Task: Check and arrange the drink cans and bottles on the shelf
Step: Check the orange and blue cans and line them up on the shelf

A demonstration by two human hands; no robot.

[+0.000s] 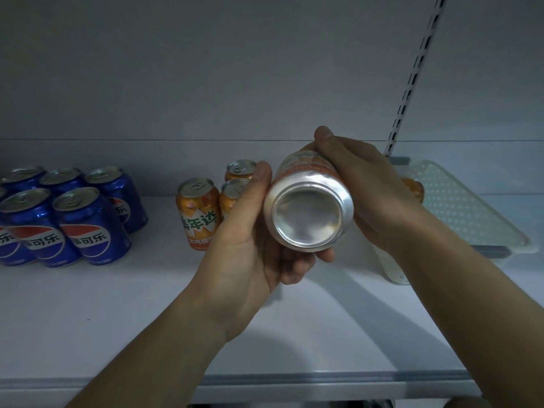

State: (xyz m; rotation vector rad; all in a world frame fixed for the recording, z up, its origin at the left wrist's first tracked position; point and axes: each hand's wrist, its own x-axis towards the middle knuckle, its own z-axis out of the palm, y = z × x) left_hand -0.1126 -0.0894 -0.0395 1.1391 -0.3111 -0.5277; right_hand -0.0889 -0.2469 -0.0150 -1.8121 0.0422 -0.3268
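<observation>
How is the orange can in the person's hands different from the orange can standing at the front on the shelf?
The held can is tipped on its side in the air, its bare silver bottom facing the camera; the front shelf can stands upright, pull-tab top showing. The left hand and right hand grip the held can, hiding most of its label; nothing touches the shelf can, whose label shows. Both appear to be the same orange-and-silver type.
</observation>
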